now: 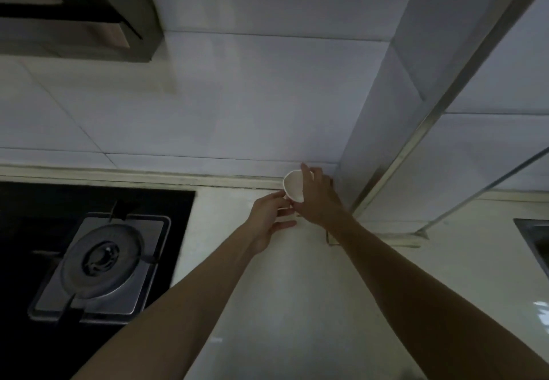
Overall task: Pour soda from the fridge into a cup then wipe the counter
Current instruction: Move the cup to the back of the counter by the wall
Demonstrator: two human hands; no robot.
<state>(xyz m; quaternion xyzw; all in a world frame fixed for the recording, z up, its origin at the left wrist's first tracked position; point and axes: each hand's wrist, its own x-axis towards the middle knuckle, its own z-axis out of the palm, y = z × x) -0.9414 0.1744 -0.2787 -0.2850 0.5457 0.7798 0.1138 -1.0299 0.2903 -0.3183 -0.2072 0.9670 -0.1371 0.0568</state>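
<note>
No legible writing on any surface. The white cup (292, 186) is held above the counter (267, 290) at the back edge, close to the tiled wall (237, 97). It is tilted, its mouth facing left and towards the camera. The right hand (316, 198) is wrapped around its far side; the left hand (269, 216) touches its base with the fingertips (other fingers loosely spread). A gas hob (101, 263) lies left of the hands, a sink (534, 240) well to the right; bare counter lies below them.

Both arms outstretched, left hand (269, 219) and right hand (316, 198) (fingers curled) meeting.
</note>
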